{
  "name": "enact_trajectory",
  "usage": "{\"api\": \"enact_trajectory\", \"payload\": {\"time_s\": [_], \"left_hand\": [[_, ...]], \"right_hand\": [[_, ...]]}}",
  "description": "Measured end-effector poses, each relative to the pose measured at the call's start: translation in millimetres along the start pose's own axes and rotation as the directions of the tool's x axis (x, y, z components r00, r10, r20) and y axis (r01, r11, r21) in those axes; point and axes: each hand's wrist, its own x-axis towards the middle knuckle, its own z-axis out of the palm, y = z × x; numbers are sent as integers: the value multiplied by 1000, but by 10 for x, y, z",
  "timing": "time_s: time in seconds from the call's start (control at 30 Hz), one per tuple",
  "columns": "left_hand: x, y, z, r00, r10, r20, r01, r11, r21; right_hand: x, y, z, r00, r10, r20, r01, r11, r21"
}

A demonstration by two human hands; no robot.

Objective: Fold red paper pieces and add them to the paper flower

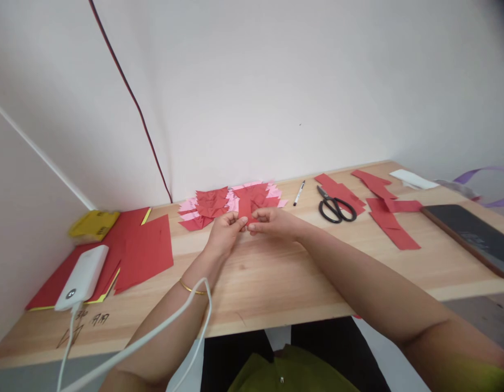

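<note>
Two hands meet over the middle of the table (pixel 276 283), and a small red paper piece (pixel 247 209) is held between them. The left hand (pixel 224 231) is closed in a pinching grip on the piece's lower left edge; the right hand (pixel 272 222) pinches its lower right edge in the same way. The piece is raised just above the wood, in front of a pile of folded red and pink shapes (pixel 229 202).

Likely faults:
- A tear may be caused if the two grips are pulled apart, since thin paper is held at both edges.
- A crooked crease may result if one edge slips under the fingertips.
- The pile may be scattered if a knuckle is pushed forward into it, as it lies just behind the hands.

Surroundings: a pen (pixel 299 193) and scissors (pixel 335 208) lie to the right, near red strips (pixel 388 218) and a dark tablet (pixel 472 235). Red sheets (pixel 143 251) and a white power bank (pixel 83 276) lie to the left. A white cable (pixel 153 337) is draped across the left forearm and could hinder movement.
</note>
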Motion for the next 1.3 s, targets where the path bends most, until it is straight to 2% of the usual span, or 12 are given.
{"api": "enact_trajectory", "payload": {"time_s": [0.1, 0.27, 0.37, 0.47, 0.6, 0.7, 0.8, 1.0, 1.1, 1.3], "left_hand": [[0, 0, -14, 999, -3, 35, 2, 999, 41], [-5, 39, -2, 998, -21, 59, 28, 993, -116], [2, 40, -10, 999, -18, 41, 24, 991, -131], [13, 13, -30, 1000, 22, 13, -22, 999, -26], [8, 5, -33, 997, 63, 44, -68, 990, 120], [-14, 46, -11, 995, 55, 82, -63, 992, 109], [-34, 96, 4, 994, 57, 95, -66, 994, 92], [-38, 106, -12, 994, 85, 74, -98, 975, 201], [-41, 98, -4, 998, 43, 35, -48, 987, 151], [-50, 137, 15, 1000, -1, 26, 1, 1000, 2]], "right_hand": [[25, 12, 42, 993, -87, -85, 80, 994, -79], [77, 50, 67, 966, -195, -171, 181, 979, -93], [69, 55, 46, 977, -155, -145, 145, 986, -80], [57, 51, 28, 987, -92, -134, 86, 995, -52], [64, 44, 43, 974, -141, -175, 158, 983, 91], [69, 40, 69, 973, -152, -174, 182, 969, 169], [72, 41, 81, 973, -152, -172, 185, 963, 198], [91, 77, 74, 961, -214, -176, 240, 960, 146], [88, 86, 80, 965, -195, -175, 218, 968, 126], [70, 61, 108, 977, -178, -114, 202, 944, 260]]}}
